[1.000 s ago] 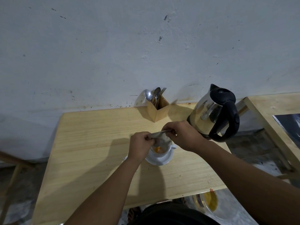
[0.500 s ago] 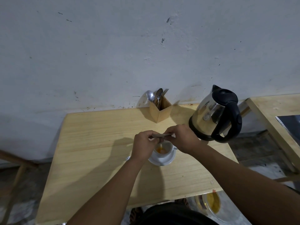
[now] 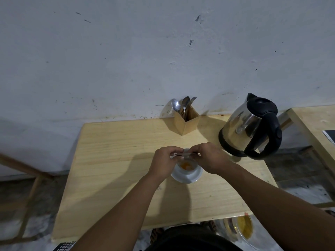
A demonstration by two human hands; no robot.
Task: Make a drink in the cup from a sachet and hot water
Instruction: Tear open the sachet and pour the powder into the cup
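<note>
A white cup point(image 3: 187, 168) sits on a white saucer point(image 3: 186, 176) near the middle of the wooden table point(image 3: 116, 160). Orange powder point(image 3: 186, 166) lies in the bottom of the cup. Just above the cup, a pale sachet point(image 3: 186, 155) is pinched at both ends, by my left hand point(image 3: 165, 163) and my right hand point(image 3: 208, 157). A steel kettle with a black lid and handle point(image 3: 252, 127) stands at the table's back right, close to my right hand.
A wooden holder point(image 3: 186, 122) with spoons and a fork stands at the back edge by the wall. A second wooden table point(image 3: 315, 122) is at the right. A clear container with yellow contents point(image 3: 241, 229) sits on the floor below the front edge.
The sachet has been drawn up and flattened between both hands above the cup. The camera view shifted slightly; cup and kettle stay in place.
</note>
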